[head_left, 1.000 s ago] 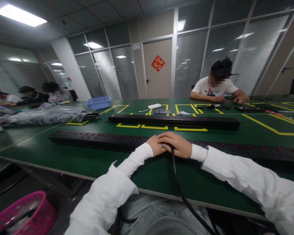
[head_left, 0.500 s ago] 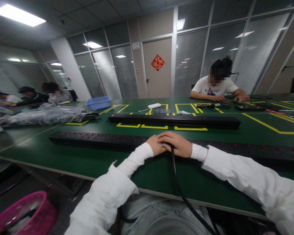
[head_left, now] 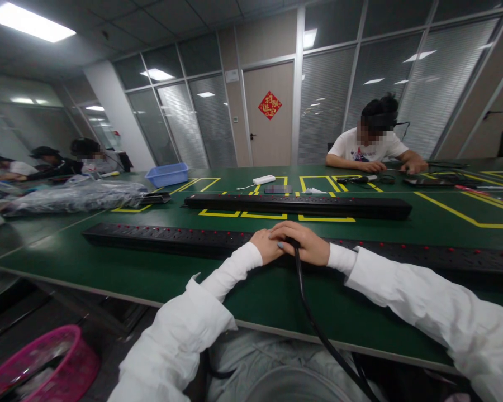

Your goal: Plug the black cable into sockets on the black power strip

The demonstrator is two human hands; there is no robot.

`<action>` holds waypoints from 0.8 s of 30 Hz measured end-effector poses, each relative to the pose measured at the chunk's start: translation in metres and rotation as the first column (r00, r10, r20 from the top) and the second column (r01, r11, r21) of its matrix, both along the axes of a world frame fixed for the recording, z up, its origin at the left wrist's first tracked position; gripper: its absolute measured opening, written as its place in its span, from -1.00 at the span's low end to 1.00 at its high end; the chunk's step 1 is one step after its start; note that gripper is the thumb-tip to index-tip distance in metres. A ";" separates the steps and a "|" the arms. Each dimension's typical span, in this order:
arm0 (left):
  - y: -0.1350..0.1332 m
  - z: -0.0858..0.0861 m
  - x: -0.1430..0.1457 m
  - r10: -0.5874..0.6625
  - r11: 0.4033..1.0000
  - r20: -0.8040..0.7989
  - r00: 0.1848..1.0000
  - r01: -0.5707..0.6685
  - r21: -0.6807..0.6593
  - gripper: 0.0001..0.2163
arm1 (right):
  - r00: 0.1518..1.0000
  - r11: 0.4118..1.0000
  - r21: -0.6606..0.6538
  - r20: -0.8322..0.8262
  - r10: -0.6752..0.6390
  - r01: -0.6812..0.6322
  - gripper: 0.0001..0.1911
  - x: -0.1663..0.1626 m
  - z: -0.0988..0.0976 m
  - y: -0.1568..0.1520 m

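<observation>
A long black power strip (head_left: 167, 235) with a row of red dots lies across the green table in front of me. Both my hands meet at its middle. My right hand (head_left: 304, 243) is closed around the end of a black power cable (head_left: 304, 296), which runs down over the table edge toward my lap. My left hand (head_left: 267, 247) is against the strip, its fingers bent and tucked under my right fingers. What the left fingertips hold, and the cable's tip, are hidden.
A second black power strip (head_left: 297, 205) lies farther back. Beyond it are a white device (head_left: 264, 180) and a blue bin (head_left: 167, 175). Plastic-wrapped items (head_left: 79, 196) lie left. A pink basket (head_left: 73, 363) stands below. A co-worker (head_left: 371, 139) sits opposite.
My hands stay at the same place on the strip, with only slight finger movement. The cable below my right hand has shifted slightly.
</observation>
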State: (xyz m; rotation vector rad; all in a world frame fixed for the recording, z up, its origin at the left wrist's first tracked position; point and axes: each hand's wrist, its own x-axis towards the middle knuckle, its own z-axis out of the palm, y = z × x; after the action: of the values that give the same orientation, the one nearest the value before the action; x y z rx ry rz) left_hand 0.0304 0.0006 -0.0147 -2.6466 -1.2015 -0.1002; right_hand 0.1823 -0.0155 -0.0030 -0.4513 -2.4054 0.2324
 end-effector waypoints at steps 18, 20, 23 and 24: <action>0.005 -0.003 0.000 0.024 1.000 -0.012 1.000 -0.024 -0.012 -0.68 | 0.984 0.985 -0.016 0.032 -0.173 0.173 -0.71 0.000 -0.002 0.008; 0.005 -0.005 0.000 -0.018 1.000 -0.004 1.000 0.018 0.004 -0.68 | 0.984 0.985 0.000 0.041 -0.172 0.172 -0.71 0.000 -0.002 0.007; 0.006 -0.007 0.000 -0.052 0.999 -0.003 0.999 0.052 0.007 -0.69 | 0.984 0.986 0.016 0.055 -0.168 0.167 -0.71 0.001 -0.002 0.005; 0.006 -0.007 0.000 -0.056 0.998 -0.004 0.998 0.056 0.007 -0.69 | 0.984 0.986 0.022 0.060 -0.166 0.165 -0.70 0.001 -0.002 0.005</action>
State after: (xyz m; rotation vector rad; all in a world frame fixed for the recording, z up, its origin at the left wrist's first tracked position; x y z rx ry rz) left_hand 0.0302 0.0067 -0.0217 -2.6740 -1.1236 -0.1090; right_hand 0.1829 -0.0104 -0.0048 -0.6558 -2.4121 0.1263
